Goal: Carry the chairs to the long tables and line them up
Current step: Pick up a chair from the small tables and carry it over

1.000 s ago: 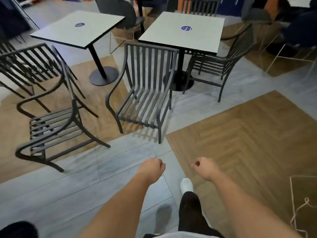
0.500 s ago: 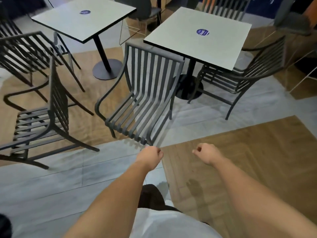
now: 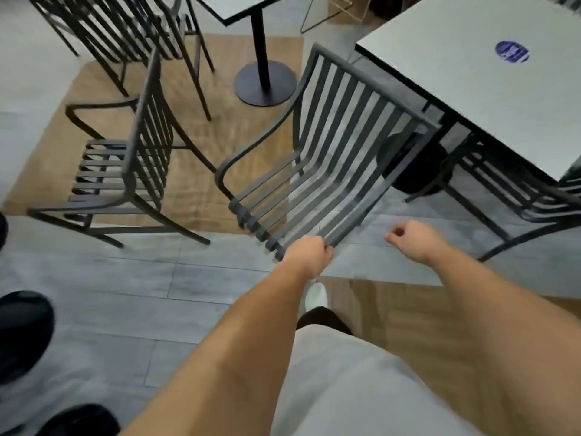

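A dark slatted metal armchair (image 3: 374,84) stands straight ahead, its seat facing me and its back near the corner of a pale square table (image 3: 471,99). My left hand (image 3: 309,254) is closed around the front edge of its seat. My right hand (image 3: 415,243) hovers just off the seat's right front corner, fingers curled, holding nothing. A second matching chair (image 3: 100,184) stands to the left, turned sideways. A third chair (image 3: 534,199) is tucked under the table on the right.
Another pale table (image 3: 239,4) on a black pedestal base (image 3: 265,83) stands at the back. More dark chairs (image 3: 125,29) crowd the top left. Dark shoes (image 3: 22,328) show at the left edge. My white shoe (image 3: 316,295) is on grey tile.
I have stepped forward and the chair is much closer. My left hand has reached the seat's front edge and closed on it; my right hand has come up beside the seat.
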Demonstrator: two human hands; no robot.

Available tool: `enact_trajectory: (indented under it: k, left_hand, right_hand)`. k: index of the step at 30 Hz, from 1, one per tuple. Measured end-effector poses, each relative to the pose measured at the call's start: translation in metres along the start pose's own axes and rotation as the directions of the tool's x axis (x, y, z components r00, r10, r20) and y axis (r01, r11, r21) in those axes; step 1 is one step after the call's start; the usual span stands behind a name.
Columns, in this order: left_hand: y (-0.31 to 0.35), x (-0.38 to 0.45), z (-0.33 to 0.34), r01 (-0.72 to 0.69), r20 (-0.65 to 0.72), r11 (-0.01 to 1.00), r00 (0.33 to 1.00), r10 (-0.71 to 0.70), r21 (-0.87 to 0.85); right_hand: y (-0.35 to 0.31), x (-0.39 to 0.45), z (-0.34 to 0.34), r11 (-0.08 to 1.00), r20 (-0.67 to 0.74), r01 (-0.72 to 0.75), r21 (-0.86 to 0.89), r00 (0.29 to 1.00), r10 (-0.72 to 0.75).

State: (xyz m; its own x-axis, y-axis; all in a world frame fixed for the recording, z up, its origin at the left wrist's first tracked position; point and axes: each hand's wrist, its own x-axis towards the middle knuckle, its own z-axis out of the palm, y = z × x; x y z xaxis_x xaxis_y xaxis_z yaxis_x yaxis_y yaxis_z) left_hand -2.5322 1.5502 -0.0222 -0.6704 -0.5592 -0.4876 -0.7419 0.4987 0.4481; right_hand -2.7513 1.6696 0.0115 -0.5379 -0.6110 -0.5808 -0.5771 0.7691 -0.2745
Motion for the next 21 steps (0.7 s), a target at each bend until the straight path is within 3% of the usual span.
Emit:
enact_trajectory:
  k: [13,21]
  left_hand:
    - [0.011,0.137,-0.098,0.186,-0.061,0.972,0.979,-0.196,-0.142]
    - [0.044,0.197,-0.113,0.313,-0.163,0.914,0.918,-0.361,-0.259]
  right_hand:
    - [-0.094,0.173,-0.137,0.961,0.058,0.229,-0.154,0.973,-0.223]
    - [-0.108,0.275,-0.188,0.851,0.167,0.441,-0.285,0.897,-0.409]
